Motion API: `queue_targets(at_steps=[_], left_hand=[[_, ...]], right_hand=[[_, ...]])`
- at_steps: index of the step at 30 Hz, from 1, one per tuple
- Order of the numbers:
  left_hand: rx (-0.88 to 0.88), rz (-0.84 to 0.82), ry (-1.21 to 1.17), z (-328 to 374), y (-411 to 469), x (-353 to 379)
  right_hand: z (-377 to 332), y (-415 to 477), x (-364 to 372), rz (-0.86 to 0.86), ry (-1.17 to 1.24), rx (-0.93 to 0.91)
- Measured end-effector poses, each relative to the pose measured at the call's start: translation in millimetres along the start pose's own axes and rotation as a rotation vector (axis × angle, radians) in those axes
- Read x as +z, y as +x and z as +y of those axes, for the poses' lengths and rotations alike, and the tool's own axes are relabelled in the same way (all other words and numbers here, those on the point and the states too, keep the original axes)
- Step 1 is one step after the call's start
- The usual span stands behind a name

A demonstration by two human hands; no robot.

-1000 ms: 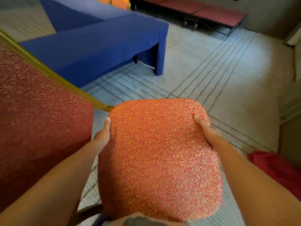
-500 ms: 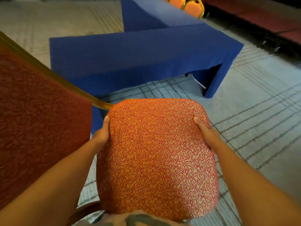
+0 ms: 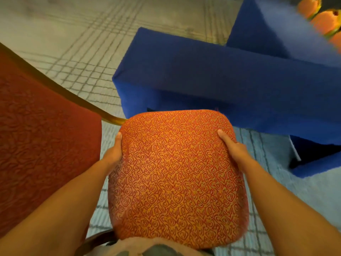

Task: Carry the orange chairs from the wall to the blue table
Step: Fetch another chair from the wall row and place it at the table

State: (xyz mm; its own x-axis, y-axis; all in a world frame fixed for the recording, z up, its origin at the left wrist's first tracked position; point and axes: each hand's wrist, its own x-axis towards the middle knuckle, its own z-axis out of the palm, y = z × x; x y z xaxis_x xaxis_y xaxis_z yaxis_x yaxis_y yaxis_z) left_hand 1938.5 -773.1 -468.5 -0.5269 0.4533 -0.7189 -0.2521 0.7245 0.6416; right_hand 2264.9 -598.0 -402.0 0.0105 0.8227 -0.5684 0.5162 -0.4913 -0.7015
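- A person carries an orange chair [image 3: 177,180], its swirl-patterned seat cushion tilted up toward the camera and filling the centre of the view.
- The left hand [image 3: 114,154] clamps the cushion's edge at nine o'clock, thumb lying on the fabric and the other fingers wrapped out of sight behind it.
- The right hand [image 3: 233,146] grips the opposite edge at three o'clock in the same way, thumb on top, remaining fingers hidden underneath.
- At nine o'clock of the seat, the chair's darker red backrest [image 3: 42,145] rises along the frame's left side, edged by a gold metal frame [image 3: 73,97] that meets the cushion's upper left corner.
- Below the chair lies pale carpet [image 3: 77,43] crossed with grey grid lines.
- At twelve to two o'clock, just beyond the cushion's far edge, stands the blue table [image 3: 221,76], draped to the floor in blue cloth.
- At the far one o'clock corner, more orange chairs [image 3: 322,19] sit blurred behind the table.
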Motion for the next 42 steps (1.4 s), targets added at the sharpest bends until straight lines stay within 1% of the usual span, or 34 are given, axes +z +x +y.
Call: queue_targets(at_steps=[4, 5, 8, 11, 15, 17, 21, 23, 29, 31, 36, 42], left_hand=[[-0.155, 0.162, -0.15, 1, 14, 26], [-0.207, 0.205, -0.207, -4, 15, 39], [-0.307, 0.297, -0.315, -16, 10, 62], [-0.358, 0.41, -0.373, -25, 7, 86], [-0.452, 0.588, -0.38, -50, -1, 114], [-0.492, 0.614, -0.417, -68, -5, 123], [-0.603, 0.651, -0.583, -102, -7, 142], [-0.641, 0.658, -0.613, -117, -3, 151], [-0.754, 0.653, -0.739, -155, 26, 178], [-0.795, 0.657, -0.744, -173, 48, 188], [-0.8, 0.683, -0.744, -203, 93, 204], [-0.858, 0.702, -0.735, -243, 146, 231]], right_hand=[[-56, 86, 13, -0.176, -0.133, -0.041], [-72, 110, 18, -0.243, -0.207, -0.052], [-96, 152, 34, -0.355, -0.345, -0.064], [-107, 187, 53, -0.457, -0.43, -0.07], [-98, 214, 79, -0.574, -0.499, -0.114], [-94, 221, 100, -0.616, -0.555, -0.132], [-83, 237, 146, -0.675, -0.697, -0.166], [-75, 244, 165, -0.71, -0.744, -0.175], [-41, 274, 209, -0.732, -0.854, -0.203], [-27, 293, 226, -0.724, -0.873, -0.223], [0, 330, 258, -0.708, -0.914, -0.277], [44, 374, 297, -0.725, -0.944, -0.295]])
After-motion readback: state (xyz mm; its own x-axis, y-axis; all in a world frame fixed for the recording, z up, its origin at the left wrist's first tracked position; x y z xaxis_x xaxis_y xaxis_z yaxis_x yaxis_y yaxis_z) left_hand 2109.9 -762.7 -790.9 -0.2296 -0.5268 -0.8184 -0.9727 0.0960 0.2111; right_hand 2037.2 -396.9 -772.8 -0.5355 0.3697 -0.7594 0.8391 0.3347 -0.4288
